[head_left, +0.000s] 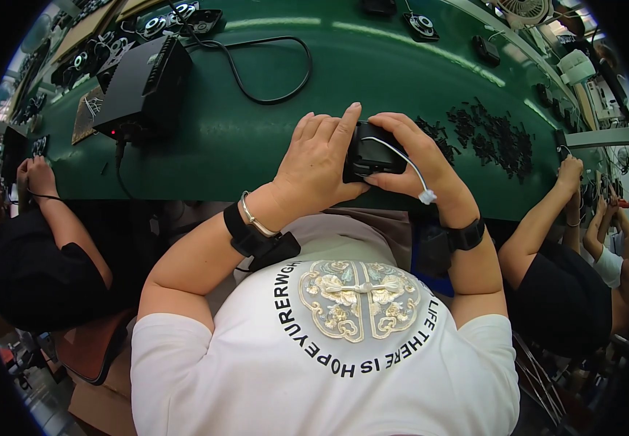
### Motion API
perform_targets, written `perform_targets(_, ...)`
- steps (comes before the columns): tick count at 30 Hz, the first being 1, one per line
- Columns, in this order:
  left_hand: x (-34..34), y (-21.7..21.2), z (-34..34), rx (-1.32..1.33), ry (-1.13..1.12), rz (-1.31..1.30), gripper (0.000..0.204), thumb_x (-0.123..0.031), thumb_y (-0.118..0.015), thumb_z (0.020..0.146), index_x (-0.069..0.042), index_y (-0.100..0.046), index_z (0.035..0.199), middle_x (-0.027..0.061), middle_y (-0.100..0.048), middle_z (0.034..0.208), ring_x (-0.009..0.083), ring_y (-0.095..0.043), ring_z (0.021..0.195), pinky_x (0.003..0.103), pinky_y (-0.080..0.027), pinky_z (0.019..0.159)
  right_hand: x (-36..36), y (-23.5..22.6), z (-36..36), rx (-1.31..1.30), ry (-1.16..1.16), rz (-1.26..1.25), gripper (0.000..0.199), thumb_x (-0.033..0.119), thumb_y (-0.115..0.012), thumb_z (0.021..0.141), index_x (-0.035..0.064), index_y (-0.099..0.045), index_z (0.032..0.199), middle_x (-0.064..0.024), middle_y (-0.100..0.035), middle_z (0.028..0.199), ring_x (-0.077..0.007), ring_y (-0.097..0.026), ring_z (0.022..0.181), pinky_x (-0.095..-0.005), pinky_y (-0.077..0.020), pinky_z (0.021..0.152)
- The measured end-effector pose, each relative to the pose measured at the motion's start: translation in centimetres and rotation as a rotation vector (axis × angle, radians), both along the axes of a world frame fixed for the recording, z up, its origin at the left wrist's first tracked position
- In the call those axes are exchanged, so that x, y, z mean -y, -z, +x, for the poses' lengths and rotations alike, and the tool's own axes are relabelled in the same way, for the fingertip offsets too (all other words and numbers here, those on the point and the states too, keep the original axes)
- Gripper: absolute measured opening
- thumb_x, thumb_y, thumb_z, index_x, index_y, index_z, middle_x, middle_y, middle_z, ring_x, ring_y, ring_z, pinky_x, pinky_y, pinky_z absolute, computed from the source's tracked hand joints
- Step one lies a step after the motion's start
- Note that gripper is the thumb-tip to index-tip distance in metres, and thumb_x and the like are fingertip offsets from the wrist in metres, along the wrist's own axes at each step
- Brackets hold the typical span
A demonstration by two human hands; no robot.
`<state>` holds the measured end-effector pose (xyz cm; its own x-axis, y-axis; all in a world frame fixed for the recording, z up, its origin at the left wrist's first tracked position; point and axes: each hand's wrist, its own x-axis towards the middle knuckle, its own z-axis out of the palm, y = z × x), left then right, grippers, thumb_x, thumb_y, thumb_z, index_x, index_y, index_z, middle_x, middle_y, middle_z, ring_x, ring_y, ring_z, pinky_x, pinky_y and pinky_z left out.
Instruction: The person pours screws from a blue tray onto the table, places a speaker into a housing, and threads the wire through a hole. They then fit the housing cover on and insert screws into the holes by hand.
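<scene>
A small black plastic housing [374,152] is held between my two hands just above the near side of the green table. My left hand [316,161] presses against its left side, fingers stretched toward the far side and thumb near the front. Around its right side curls my right hand [420,156], with the thumb at the near right corner. From the housing a thin white cable [405,156] loops over my right hand and ends in a white connector [427,196]. My palms hide both sides of the housing.
On the green table [256,145] stands a black power box [143,87] with a looping black cord [307,65]. Small black pieces [492,138] lie scattered to the right. Speaker parts [422,25] sit at the far side. Co-workers' hands [38,174] are at both sides.
</scene>
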<state>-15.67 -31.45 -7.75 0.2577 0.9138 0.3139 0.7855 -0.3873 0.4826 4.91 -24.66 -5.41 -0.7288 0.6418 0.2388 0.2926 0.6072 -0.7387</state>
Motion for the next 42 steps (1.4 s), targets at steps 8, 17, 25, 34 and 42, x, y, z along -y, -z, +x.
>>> perform_targets(8,-0.4,-0.1,-1.7,0.135,0.143,-0.087,0.114,-0.030,-0.083,0.063,0.000,-0.018,0.151,0.0202,-0.054,0.118,0.0386,-0.048,0.119,0.052,-0.029,0.111,0.7,-0.7,-0.6,0.121,-0.057,0.079,0.074,0.013,-0.084,0.062,-0.0018,-0.053,0.128,-0.0180,-0.053,0.128,-0.0333,-0.056,0.115,-0.0378,-0.0468,0.099)
perform_targets(17,-0.4,-0.3,-1.5,0.095,0.129,-0.080,0.105,-0.023,-0.077,0.063,-0.004,-0.022,0.151,0.0203,-0.054,0.119,0.0388,-0.048,0.118,0.053,-0.028,0.112,0.8,-1.1,-0.9,0.145,-0.035,0.111,0.072,0.013,-0.083,0.060,-0.0014,-0.055,0.125,-0.0188,-0.055,0.126,-0.0354,-0.056,0.114,-0.0393,-0.0481,0.097)
perform_targets(25,-0.3,-0.2,-1.5,0.094,0.126,-0.052,0.103,-0.020,-0.077,0.062,-0.005,-0.025,0.150,0.0154,-0.056,0.117,0.0353,-0.049,0.116,0.055,-0.027,0.111,0.9,-0.7,-0.9,0.182,-0.019,0.124,0.075,0.013,-0.084,0.058,-0.0002,-0.055,0.126,-0.0177,-0.057,0.126,-0.0359,-0.055,0.116,-0.0416,-0.0458,0.100)
perform_targets(34,-0.4,-1.0,-2.1,0.166,0.154,-0.106,0.086,-0.020,-0.078,0.068,-0.005,-0.037,0.143,0.0184,-0.057,0.118,0.0370,-0.052,0.113,0.050,-0.032,0.109,1.0,0.5,-1.0,0.136,0.016,0.255,0.073,0.021,-0.085,0.059,0.0007,-0.057,0.123,-0.0159,-0.060,0.121,-0.0349,-0.057,0.111,-0.0439,-0.0444,0.097)
perform_targets(42,1.7,-0.8,-1.8,0.180,0.160,0.004,0.039,-0.019,-0.077,0.075,-0.014,-0.069,0.113,0.0177,-0.061,0.116,0.0365,-0.056,0.109,0.046,-0.040,0.100,4.0,1.9,-2.5,0.164,0.323,0.429,0.074,0.041,-0.082,0.063,0.0005,-0.057,0.120,-0.0139,-0.060,0.106,-0.0329,-0.058,0.097,-0.0421,-0.0439,0.088)
